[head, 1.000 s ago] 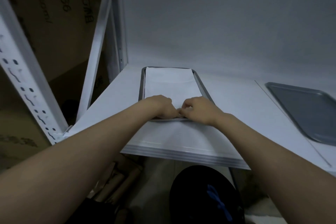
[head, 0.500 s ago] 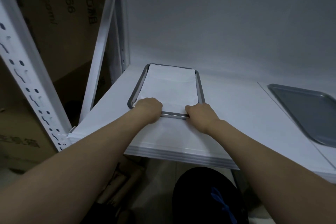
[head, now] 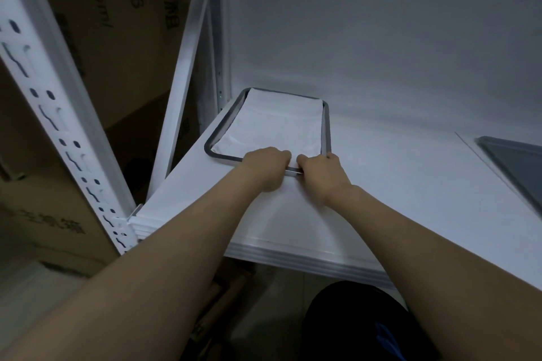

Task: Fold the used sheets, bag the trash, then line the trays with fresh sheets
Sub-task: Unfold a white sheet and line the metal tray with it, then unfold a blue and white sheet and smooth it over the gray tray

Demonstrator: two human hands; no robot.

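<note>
A grey metal tray (head: 223, 129) lies at the back left of the white shelf (head: 404, 184). A white sheet (head: 278, 123) lines it, flat and nearly filling it. My left hand (head: 264, 168) and my right hand (head: 321, 174) sit side by side, almost touching, on the tray's near rim. Their fingers curl over the rim onto the sheet's near edge, and the fingertips are hidden. A short piece of rim shows between the two hands.
A second grey tray (head: 516, 167) without a sheet lies at the shelf's right edge. White perforated rack posts (head: 58, 114) and cardboard boxes (head: 126, 38) stand to the left. A dark round object (head: 352, 328) sits on the floor below the shelf front.
Half a second ago my hands were spread apart along the tray's near rim. They have come back together near its right half. The view has shifted slightly.
</note>
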